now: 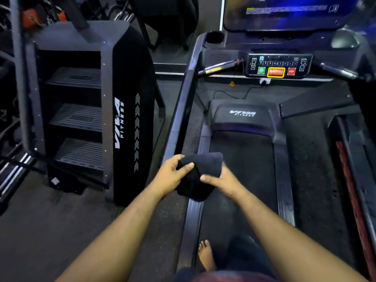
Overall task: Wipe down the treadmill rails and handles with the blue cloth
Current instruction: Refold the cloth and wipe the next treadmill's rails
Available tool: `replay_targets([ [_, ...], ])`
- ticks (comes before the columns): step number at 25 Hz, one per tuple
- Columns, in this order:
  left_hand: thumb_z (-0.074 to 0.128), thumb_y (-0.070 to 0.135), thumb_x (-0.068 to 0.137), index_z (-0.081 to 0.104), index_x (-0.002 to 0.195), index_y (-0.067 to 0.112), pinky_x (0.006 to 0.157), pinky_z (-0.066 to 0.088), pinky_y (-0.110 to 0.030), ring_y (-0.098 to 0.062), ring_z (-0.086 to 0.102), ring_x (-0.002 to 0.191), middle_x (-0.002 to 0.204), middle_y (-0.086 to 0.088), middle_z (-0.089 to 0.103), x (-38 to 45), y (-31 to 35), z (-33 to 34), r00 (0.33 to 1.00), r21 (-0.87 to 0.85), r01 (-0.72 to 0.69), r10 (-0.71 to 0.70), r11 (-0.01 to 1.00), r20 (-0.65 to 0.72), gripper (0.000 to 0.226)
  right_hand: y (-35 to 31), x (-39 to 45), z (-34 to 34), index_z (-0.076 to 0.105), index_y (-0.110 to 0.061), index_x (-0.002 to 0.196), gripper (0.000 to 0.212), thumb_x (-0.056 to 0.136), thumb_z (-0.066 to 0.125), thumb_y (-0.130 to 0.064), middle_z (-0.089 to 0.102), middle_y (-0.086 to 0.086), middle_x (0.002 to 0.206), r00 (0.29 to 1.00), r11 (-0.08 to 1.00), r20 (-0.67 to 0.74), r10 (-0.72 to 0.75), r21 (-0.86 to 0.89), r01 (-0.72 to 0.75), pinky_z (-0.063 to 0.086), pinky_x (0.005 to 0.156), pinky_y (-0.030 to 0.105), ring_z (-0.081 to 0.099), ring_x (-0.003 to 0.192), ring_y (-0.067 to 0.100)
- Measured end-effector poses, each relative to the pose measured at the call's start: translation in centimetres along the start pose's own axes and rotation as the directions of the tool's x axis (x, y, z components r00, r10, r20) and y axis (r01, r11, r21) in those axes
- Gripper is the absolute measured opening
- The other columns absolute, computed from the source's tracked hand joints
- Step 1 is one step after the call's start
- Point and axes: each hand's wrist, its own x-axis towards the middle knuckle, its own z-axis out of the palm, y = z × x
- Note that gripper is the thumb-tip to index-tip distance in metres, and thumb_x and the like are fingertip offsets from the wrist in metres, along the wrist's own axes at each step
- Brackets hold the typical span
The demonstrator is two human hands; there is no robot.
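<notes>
A folded dark blue cloth (200, 174) is held in front of me in both hands, just over the near end of the treadmill's left rail (184, 110). My left hand (173, 174) grips its left side, thumb on top. My right hand (222, 181) grips its right side. The left rail runs from the cloth up to the console. A short left handle (218, 68) and a right handle (337, 71) stick out beside the control panel (277, 66). The right rail is mostly out of view.
A black stair-climber machine (91, 110) stands close on the left. The treadmill belt (242, 159) and motor cover lie ahead, with a lit screen (284, 11) above the console. My bare foot (206, 255) rests on the belt's near end. Another machine's frame (354, 180) runs along the right.
</notes>
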Motion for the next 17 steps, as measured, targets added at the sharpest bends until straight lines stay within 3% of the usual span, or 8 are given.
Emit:
replay_targets([
  [2, 0.070, 0.023, 0.090, 0.065, 0.104, 0.021, 0.085, 0.054, -0.029, -0.012, 0.067, 0.092, 0.097, -0.002, 0.073, 1.2, -0.4, -0.6, 0.998, -0.045, 0.029, -0.031, 0.999, -0.047, 0.015, 1.1, 0.7, 0.7, 0.069, -0.010, 0.111, 0.045, 0.069, 0.086, -0.015, 0.075, 0.003, 0.106, 0.999, 0.999, 0.020, 0.050, -0.022, -0.049, 0.056, 0.089, 0.037, 0.068, 0.099, 0.017],
  [5, 0.066, 0.021, 0.094, 0.062, 0.104, 0.028, 0.081, 0.052, -0.029, -0.004, 0.063, 0.082, 0.094, 0.004, 0.068, 3.3, -1.7, -2.4, 0.948, 0.036, 0.050, -0.036, 0.998, -0.316, 0.012, 1.1, 3.2, 0.7, 0.067, -0.007, 0.105, 0.040, 0.068, 0.073, -0.022, 0.073, 0.004, 0.097, 0.910, 0.993, -0.414, 0.030, 0.115, 0.020, 0.052, 0.080, 0.032, 0.069, 0.089, 0.009],
  [7, 0.061, 0.028, 0.097, 0.064, 0.115, 0.022, 0.095, 0.051, -0.036, -0.012, 0.063, 0.099, 0.110, -0.002, 0.066, 4.5, -3.1, -3.9, 0.910, 0.191, 0.080, 0.006, 0.978, -0.414, 0.019, 1.0, 5.7, 1.4, 0.061, -0.005, 0.120, 0.055, 0.071, 0.067, -0.030, 0.069, 0.010, 0.114, 0.826, 0.995, -0.563, 0.021, 0.090, 0.036, 0.052, 0.090, 0.035, 0.067, 0.105, 0.018],
  [9, 0.054, 0.030, 0.100, 0.060, 0.128, 0.013, 0.107, 0.043, -0.035, -0.017, 0.057, 0.116, 0.125, -0.006, 0.060, 6.0, -4.2, -4.2, 0.908, 0.246, 0.110, 0.003, 0.963, -0.419, 0.033, 1.5, 7.8, 4.0, 0.052, -0.012, 0.133, 0.067, 0.073, 0.066, -0.039, 0.060, 0.008, 0.133, 0.889, 0.996, -0.457, 0.029, 0.087, 0.012, 0.045, 0.107, 0.041, 0.058, 0.122, 0.019],
  [10, 0.049, 0.033, 0.102, 0.057, 0.132, 0.011, 0.110, 0.038, -0.033, -0.017, 0.053, 0.122, 0.131, -0.007, 0.058, 6.4, -4.3, -4.1, 0.906, 0.237, 0.122, -0.011, 0.964, -0.424, 0.038, 1.2, 8.0, 6.0, 0.046, -0.020, 0.139, 0.069, 0.077, 0.066, -0.044, 0.051, 0.005, 0.144, 0.960, 0.997, -0.281, -0.012, 0.069, 0.033, 0.036, 0.116, 0.040, 0.049, 0.132, 0.015],
  [12, 0.039, 0.044, 0.101, 0.053, 0.137, 0.009, 0.114, 0.034, -0.031, -0.016, 0.050, 0.130, 0.139, -0.006, 0.055, 6.4, -3.7, -3.8, 0.899, 0.129, 0.104, -0.038, 0.986, -0.436, 0.052, 2.0, 7.4, 10.2, 0.039, -0.029, 0.144, 0.066, 0.089, 0.057, -0.060, 0.026, 0.002, 0.161, 0.990, 0.988, 0.005, -0.144, 0.050, 0.144, 0.014, 0.125, 0.034, 0.020, 0.150, 0.010],
  [15, 0.031, 0.042, 0.097, 0.054, 0.135, 0.014, 0.111, 0.035, -0.020, 0.000, 0.051, 0.126, 0.138, -0.001, 0.056, 7.3, -4.0, -2.9, 0.898, -0.023, 0.107, -0.106, 0.994, -0.426, 0.053, 3.8, 9.3, 11.9, 0.056, -0.017, 0.129, 0.056, 0.095, 0.048, -0.061, 0.036, 0.002, 0.158, 0.978, 0.948, -0.152, -0.146, 0.260, 0.182, 0.018, 0.124, 0.048, 0.024, 0.151, 0.018],
  [17, 0.030, 0.038, 0.097, 0.051, 0.137, 0.019, 0.114, 0.035, -0.025, 0.005, 0.050, 0.126, 0.140, 0.001, 0.054, 7.8, -4.5, -3.0, 0.900, -0.052, 0.106, -0.119, 0.993, -0.419, 0.049, 3.1, 12.5, 11.7, 0.039, -0.037, 0.139, 0.051, 0.093, 0.052, -0.051, 0.026, -0.003, 0.162, 0.963, 0.980, -0.234, -0.135, 0.109, 0.164, 0.018, 0.123, 0.051, 0.015, 0.153, 0.016],
])
